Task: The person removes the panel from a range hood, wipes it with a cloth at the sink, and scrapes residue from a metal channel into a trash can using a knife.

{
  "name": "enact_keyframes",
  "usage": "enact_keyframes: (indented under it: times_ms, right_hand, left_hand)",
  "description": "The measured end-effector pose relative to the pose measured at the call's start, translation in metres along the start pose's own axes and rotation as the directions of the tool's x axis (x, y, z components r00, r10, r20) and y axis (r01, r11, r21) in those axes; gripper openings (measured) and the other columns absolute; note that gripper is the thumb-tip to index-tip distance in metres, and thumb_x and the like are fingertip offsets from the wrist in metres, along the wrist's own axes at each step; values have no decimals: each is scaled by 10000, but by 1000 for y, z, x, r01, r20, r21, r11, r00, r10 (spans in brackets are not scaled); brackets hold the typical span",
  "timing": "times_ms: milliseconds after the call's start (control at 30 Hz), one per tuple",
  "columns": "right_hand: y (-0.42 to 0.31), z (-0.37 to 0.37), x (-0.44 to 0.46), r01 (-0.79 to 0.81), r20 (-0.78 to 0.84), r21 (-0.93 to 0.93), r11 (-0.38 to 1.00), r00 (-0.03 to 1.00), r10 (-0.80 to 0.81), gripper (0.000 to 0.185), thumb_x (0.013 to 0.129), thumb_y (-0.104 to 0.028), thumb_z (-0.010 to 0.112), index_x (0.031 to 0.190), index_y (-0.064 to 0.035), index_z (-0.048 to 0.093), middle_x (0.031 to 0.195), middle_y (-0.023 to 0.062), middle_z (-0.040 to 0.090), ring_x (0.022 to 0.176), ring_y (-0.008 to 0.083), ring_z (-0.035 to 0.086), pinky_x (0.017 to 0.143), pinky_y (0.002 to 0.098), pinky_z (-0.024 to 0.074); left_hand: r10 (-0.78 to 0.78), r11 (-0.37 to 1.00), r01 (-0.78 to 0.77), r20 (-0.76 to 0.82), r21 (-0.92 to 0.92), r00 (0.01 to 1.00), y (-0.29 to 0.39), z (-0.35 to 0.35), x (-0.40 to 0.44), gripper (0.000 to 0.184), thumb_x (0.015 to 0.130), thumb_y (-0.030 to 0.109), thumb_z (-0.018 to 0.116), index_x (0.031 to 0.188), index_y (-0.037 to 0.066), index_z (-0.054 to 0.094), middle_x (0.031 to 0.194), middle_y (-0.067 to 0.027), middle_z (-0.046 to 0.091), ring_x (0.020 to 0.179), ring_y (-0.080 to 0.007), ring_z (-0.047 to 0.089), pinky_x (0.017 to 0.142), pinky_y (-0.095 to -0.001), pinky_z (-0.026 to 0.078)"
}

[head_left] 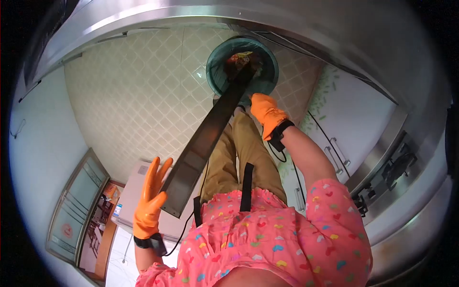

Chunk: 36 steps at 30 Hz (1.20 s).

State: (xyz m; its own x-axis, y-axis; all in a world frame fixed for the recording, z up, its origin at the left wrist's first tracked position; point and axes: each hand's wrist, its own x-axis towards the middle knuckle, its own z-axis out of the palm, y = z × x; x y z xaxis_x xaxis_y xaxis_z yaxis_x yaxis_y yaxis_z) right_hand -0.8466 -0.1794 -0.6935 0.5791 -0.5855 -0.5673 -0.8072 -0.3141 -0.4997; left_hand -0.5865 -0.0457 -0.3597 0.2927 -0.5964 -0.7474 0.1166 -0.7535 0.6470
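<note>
A long, dark metal strip slants from the green round bin down toward my left side, its upper end over the bin's opening. My left hand, in an orange glove, is at the strip's lower end with its fingers spread; thumb and fingertips are close to or touching its left edge. My right hand, also in an orange glove, is closed beside the bin's lower rim, to the right of the strip. What its fingers hold is hidden. Inside the lined bin lies red and yellow waste.
Tiled floor surrounds the bin. White cabinets and a gas stove stand on the right. At the lower left are a pale appliance top and a glass-paned door. My legs are below the bin.
</note>
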Motion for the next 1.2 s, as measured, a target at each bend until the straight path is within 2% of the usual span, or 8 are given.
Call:
enact_keyframes:
  times_ms: [67,133,200,300,467,633,767,1200]
  right_hand:
    - [0,-10,2,-201,196,-16,979,960,200,258,784,-217,632,971,-40,647,903,226,658,845,406,629,698,483,494]
    - [-2,-9,-8,-217,166,31,976,964,209,251,799,-230,623,959,-38,652,896,223,659,846,405,629,705,486,492]
    - [-9,-17,-19,-229,129,76,970,967,218,248,814,-242,615,947,-36,656,889,221,661,848,403,629,712,490,491]
    - [-20,-29,-27,-267,74,196,944,964,257,264,836,-267,604,955,-36,656,883,213,664,834,400,632,711,490,490]
    - [-25,-32,-33,-216,139,166,962,971,194,211,802,-170,620,948,-21,646,949,215,653,871,391,633,704,454,490]
    - [-17,-18,-38,-82,-27,129,988,996,86,184,797,-129,606,935,-10,638,900,214,656,843,385,639,679,443,497]
    - [-25,-11,-45,-49,-85,54,997,995,54,210,789,-122,595,951,9,624,857,203,658,797,353,657,653,440,507]
    - [-73,46,-47,-11,-109,-149,989,994,-5,272,809,-139,587,1055,-23,602,876,153,653,766,320,654,608,422,505]
  left_hand:
    - [-215,944,264,238,-197,947,7,-13,3,758,882,418,569,1453,2,294,1433,-208,415,1351,-305,375,1138,-401,186]
    - [-317,845,406,286,-348,904,-11,-23,10,808,893,496,549,1473,17,253,1455,-216,372,1342,-312,388,1081,-427,316]
    - [-419,535,729,616,-426,667,-24,-24,21,847,896,610,464,1484,48,231,1478,-207,333,1327,-383,388,906,-429,510]
    - [-356,280,787,702,-549,617,-36,-1,36,783,927,549,456,1494,79,192,1477,-227,311,1277,-467,409,788,-522,562]
    - [-463,395,820,681,-414,567,-16,17,62,670,950,445,495,1451,47,298,1431,-197,390,1225,-385,491,782,-450,590]
    - [-392,156,812,719,-562,574,-23,19,75,740,855,231,596,1463,31,224,1314,-359,397,907,-376,597,712,-484,595]
    - [-426,273,822,703,-501,570,-33,13,64,684,844,274,629,1379,-49,353,1250,-274,518,865,-314,626,693,-389,592]
    - [-276,106,721,677,-685,683,-76,-38,25,728,842,289,607,1440,23,290,1237,-349,464,878,-332,620,727,-402,560]
